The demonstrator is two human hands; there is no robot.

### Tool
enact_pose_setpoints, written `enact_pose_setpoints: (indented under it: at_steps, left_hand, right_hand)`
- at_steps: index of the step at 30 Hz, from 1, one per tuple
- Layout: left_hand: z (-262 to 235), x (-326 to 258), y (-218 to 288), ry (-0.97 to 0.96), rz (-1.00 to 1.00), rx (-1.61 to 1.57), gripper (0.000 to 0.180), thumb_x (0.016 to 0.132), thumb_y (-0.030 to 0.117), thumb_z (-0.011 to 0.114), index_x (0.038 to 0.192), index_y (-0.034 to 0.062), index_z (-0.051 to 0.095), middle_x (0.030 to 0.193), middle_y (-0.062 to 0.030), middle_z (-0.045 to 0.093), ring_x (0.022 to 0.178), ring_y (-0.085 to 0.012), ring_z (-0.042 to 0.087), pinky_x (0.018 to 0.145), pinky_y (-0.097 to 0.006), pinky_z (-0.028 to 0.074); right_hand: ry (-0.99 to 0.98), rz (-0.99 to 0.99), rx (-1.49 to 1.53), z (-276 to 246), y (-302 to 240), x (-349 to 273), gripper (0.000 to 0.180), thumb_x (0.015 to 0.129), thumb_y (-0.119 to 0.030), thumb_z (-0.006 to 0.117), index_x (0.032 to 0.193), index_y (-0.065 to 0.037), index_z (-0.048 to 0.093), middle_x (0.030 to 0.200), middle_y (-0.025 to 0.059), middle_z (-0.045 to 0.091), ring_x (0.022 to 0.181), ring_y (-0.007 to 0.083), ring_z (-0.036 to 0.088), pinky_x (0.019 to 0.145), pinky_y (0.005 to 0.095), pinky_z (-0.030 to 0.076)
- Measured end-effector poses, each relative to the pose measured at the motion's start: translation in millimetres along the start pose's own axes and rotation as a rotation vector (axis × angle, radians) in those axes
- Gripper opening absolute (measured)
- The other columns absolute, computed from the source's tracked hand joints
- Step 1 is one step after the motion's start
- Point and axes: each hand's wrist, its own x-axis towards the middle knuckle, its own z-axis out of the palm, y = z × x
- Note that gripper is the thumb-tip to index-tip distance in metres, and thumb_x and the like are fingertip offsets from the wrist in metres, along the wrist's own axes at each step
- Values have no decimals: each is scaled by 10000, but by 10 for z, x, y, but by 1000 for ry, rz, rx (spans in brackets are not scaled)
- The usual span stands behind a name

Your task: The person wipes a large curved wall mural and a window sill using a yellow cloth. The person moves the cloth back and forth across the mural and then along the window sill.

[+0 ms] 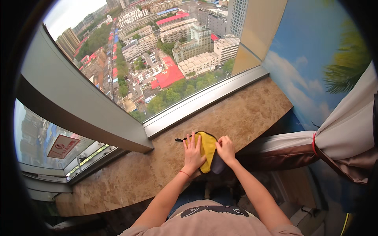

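Observation:
A yellow and grey cleaning cloth (207,151) with a black edge and a small black hanging loop lies on the brown marble windowsill (252,106). My left hand (193,154) rests flat on the cloth's left side, its fingers spread and pointing toward the window. At the cloth's right edge, my right hand (225,151) is closed, with fingertips pinching the fabric. The grey part of the cloth hangs toward me below the right hand, near the sill's front edge.
Beyond the sill stands a large window (173,67) with a metal frame (204,98). A thick grey post (90,90) rises at left, beside a red and white sign (63,146). At right, a tied-back curtain (342,129) hangs before a sky-and-palm mural (307,59).

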Motion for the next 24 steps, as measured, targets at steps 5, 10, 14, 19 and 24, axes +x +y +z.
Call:
enact_pose_setpoints:
  at_steps: [5, 10, 14, 19, 24]
  left_hand:
    - [-79, -5, -6, 105, 23, -77, 705, 817, 267, 641, 1416, -4, 388, 1521, -236, 256, 1411, -451, 207, 1135, -556, 170]
    - [104, -81, -76, 38, 122, -78, 522, 882, 138, 521, 1381, 7, 443, 1474, -216, 362, 1379, -418, 303, 1120, -518, 251]
    - [121, 72, -118, 33, 65, -114, 475, 887, 175, 531, 1340, 31, 507, 1459, -215, 382, 1368, -418, 321, 1106, -520, 269]
    - [190, 445, -215, 74, 106, -54, 538, 893, 261, 537, 1382, 49, 461, 1478, -210, 355, 1384, -433, 277, 1109, -539, 242]
    - [266, 869, -305, 121, 63, 37, 597, 867, 298, 547, 1397, 47, 435, 1463, -221, 362, 1358, -435, 304, 1106, -541, 248]
  right_hand:
    - [207, -46, -35, -232, -175, 441, 93, 869, -33, 590, 935, -32, 524, 893, 133, 546, 794, 334, 581, 681, 413, 473]
    - [61, -254, -178, 43, -283, 94, 292, 844, -65, 634, 1116, -11, 545, 1110, 172, 551, 1077, 347, 534, 872, 410, 460]
    - [-103, -299, -357, 259, -247, -24, 529, 881, -185, 609, 1348, 8, 453, 1448, 234, 360, 1376, 371, 310, 1111, 452, 298]
    - [-108, -316, -482, 300, -119, 303, 530, 924, -247, 515, 1406, -50, 422, 1505, 187, 318, 1398, 343, 290, 1124, 493, 247]
    - [-100, -371, -496, 445, -33, 866, 499, 930, -234, 493, 1399, -72, 442, 1503, 159, 336, 1396, 318, 303, 1124, 481, 261]
